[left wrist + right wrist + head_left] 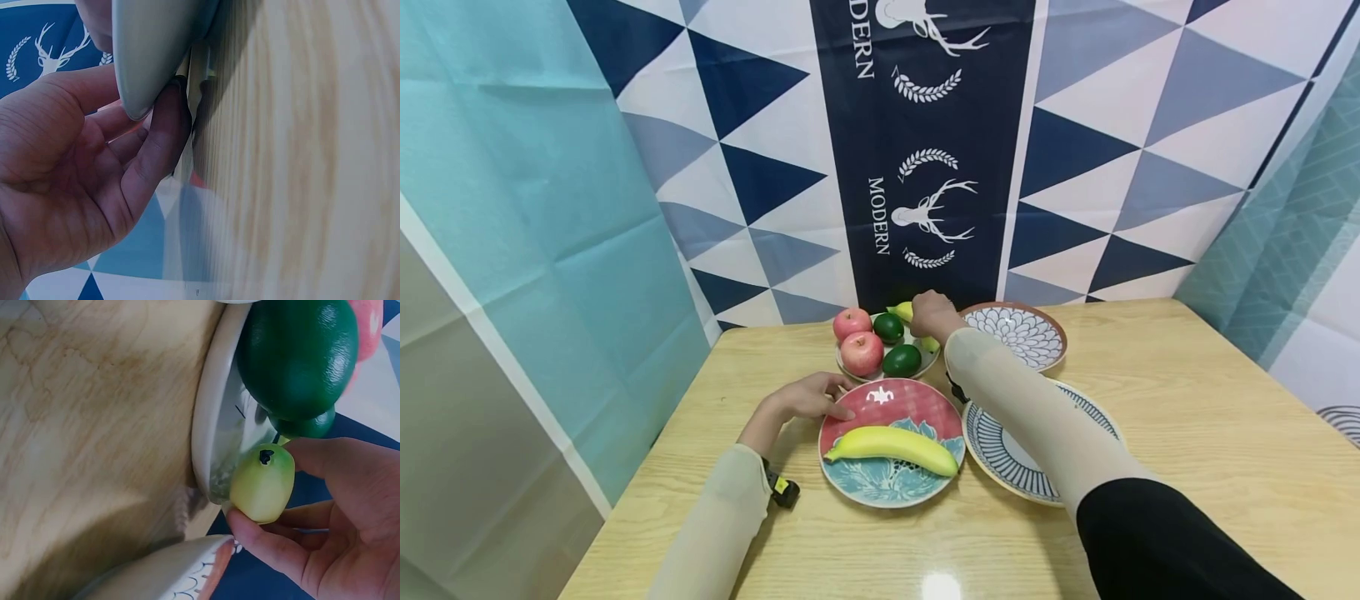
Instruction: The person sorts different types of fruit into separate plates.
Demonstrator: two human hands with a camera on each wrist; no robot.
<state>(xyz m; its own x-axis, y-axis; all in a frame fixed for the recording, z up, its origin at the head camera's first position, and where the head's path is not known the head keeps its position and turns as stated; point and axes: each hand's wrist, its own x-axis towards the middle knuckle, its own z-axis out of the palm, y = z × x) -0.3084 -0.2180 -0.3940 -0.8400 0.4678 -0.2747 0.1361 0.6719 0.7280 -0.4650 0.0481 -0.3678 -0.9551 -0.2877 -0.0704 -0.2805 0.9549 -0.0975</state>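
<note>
My left hand pinches the left rim of a red and blue plate, thumb over it and fingers beneath. In the left wrist view the plate's pale underside rises at a slant from the wood. A yellow banana lies across this plate. At the back, my right hand grips a second banana at the fruit plate. The right wrist view shows this banana's dark-tipped end between thumb and fingers, beside a green avocado-like fruit; part of the banana is hidden by the hand.
The fruit plate also bears two red apples and two dark green fruits. A brown-rimmed bowl stands right of it. A blue-striped plate lies partly under the right forearm. A patterned curtain hangs behind the table.
</note>
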